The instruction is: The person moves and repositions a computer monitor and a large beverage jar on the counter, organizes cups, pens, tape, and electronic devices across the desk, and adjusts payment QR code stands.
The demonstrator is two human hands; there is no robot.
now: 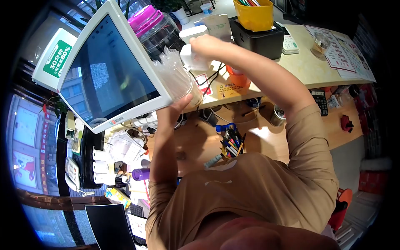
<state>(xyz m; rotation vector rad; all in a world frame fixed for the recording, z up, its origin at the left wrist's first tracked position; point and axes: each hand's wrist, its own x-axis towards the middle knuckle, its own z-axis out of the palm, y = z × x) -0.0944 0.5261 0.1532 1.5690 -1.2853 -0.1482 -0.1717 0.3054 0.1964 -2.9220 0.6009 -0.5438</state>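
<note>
My left hand (180, 105) is at the lower corner of the white-framed screen (112, 75). Its fingers curl at the base of a clear plastic container (189, 92) stuffed with crinkled clear plastic; part of the hand is hidden. My right hand (205, 45) reaches across the raised counter, with closed fingers on a small white box-shaped object (194, 59). Another white piece (194, 32) stands just behind that hand. A large jar (160, 35) with a pink lid stands between the screen and the white object. Black cables (214, 77) run below my right forearm.
A black box (256, 39) carries a yellow bin (255, 16) of pens. An orange cup (236, 78) stands under my right forearm. On the lower desk are a pen holder (232, 143), a metal cup (277, 116), a purple bottle (141, 174) and paper rolls (101, 167).
</note>
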